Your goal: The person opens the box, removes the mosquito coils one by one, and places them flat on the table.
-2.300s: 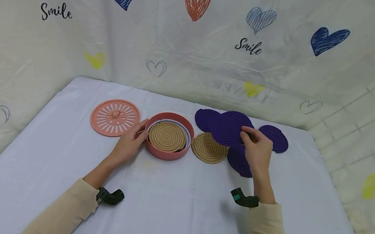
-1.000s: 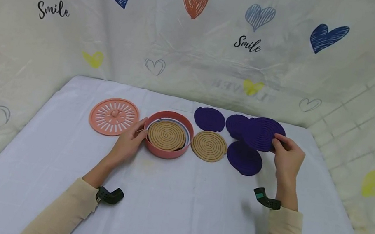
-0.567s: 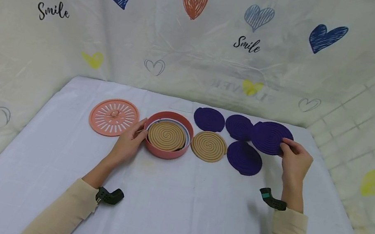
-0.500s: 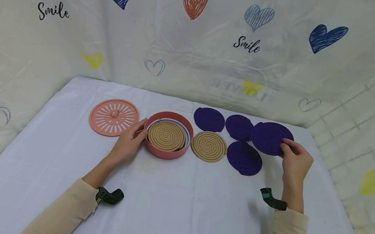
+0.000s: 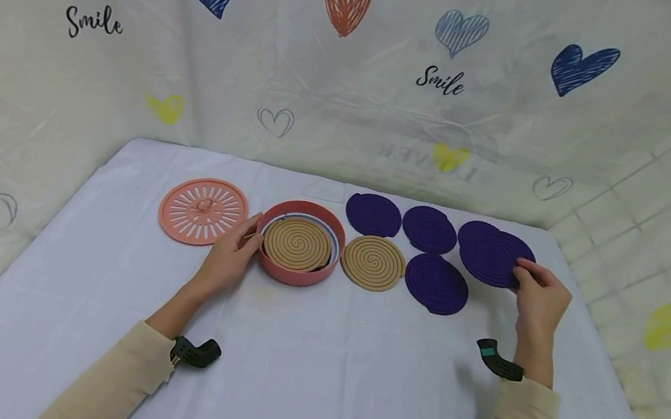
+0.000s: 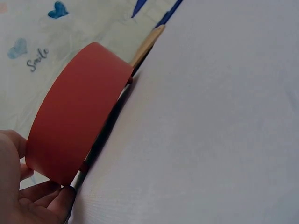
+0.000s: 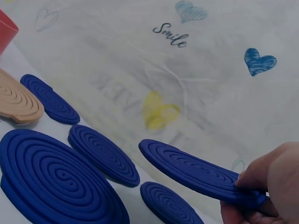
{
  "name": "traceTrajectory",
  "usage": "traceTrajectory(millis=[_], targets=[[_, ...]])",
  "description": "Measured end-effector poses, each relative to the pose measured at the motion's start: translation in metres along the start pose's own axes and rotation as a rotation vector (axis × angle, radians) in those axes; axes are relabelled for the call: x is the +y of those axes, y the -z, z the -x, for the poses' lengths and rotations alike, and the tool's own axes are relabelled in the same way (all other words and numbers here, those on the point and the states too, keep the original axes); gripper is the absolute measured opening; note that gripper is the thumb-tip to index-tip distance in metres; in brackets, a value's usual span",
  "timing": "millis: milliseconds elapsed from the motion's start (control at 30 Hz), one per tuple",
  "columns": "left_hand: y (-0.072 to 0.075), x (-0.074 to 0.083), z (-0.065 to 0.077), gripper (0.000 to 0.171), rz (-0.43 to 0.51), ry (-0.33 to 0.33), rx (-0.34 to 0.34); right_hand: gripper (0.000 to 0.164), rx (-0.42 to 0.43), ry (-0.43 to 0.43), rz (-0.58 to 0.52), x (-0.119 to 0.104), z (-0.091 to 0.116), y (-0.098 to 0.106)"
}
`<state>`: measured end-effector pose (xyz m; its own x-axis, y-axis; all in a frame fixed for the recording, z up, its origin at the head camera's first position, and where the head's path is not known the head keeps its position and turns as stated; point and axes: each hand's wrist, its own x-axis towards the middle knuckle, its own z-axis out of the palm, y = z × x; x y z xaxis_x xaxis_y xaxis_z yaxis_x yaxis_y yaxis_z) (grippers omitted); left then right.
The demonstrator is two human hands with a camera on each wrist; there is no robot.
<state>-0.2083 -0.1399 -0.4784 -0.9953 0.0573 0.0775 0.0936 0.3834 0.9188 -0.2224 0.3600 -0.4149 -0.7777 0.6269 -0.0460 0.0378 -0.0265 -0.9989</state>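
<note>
The right grip [image 5: 543,295] pinches a purple spiral disc [image 5: 498,259] above a flat-lying disc [image 5: 470,233]; the left grip [image 5: 232,251] holds the red container [image 5: 294,278] by its left side.

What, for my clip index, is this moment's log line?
left hand: grips dish | right hand: pinches purple coil, raised | tan coils: one in dish, one beside | slotted disc: left of dish

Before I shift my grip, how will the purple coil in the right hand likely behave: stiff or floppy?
The purple coil is probably fairly stiff: pinched at one edge by the right hand, it juts out nearly flat. It seems light, held by that edge alone. Its spiral grooves suggest it may break if bent.
</note>
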Motion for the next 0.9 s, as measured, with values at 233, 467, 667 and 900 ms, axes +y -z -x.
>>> traceTrajectory(millis=[233, 467, 667, 900], targets=[[0.0, -0.001, 0.0, 0.055, -0.007, 0.001, -0.004, 0.015, 0.003, -0.048, -0.007, 0.006, -0.009, 0.011], [0.0, -0.001, 0.0, 0.055, -0.013, 0.006, 0.0, 0.015, -0.022, -0.087, 0.008, 0.007, -0.009, 0.019], [0.0, 0.0, 0.001, 0.055, -0.021, -0.005, -0.007, 0.016, -0.018, -0.118, 0.035, 0.008, -0.01, 0.025], [0.0, 0.0, 0.002, 0.056, -0.028, -0.003, -0.006, 0.015, -0.019, -0.148, 0.055, 0.013, -0.015, 0.031]])
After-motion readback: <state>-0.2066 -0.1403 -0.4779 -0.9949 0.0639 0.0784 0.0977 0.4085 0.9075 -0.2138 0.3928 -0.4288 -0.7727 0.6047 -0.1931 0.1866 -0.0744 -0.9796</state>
